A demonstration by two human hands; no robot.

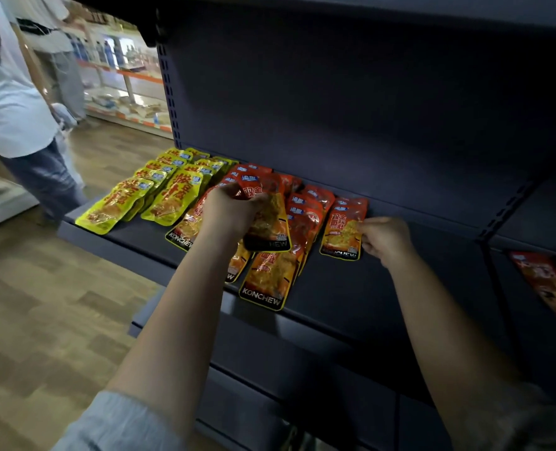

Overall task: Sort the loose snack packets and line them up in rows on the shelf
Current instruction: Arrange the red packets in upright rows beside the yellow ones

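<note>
On the dark shelf (351,288) lie two rows of yellow snack packets (169,196) at the left and several red-orange packets (302,206) in overlapping rows to their right. My left hand (228,211) grips a small bunch of red-orange packets (268,222) above the middle rows. My right hand (385,239) pinches the right edge of the front packet (341,236) of the rightmost red row, which lies flat on the shelf. One more red packet (267,281) lies at the shelf's front edge.
The shelf's back panel (367,109) and the upper shelf overhang the work area. A red packet (550,281) sits in the neighbouring bay at the right. A person in a light shirt and jeans (19,118) stands on the wooden floor at the left.
</note>
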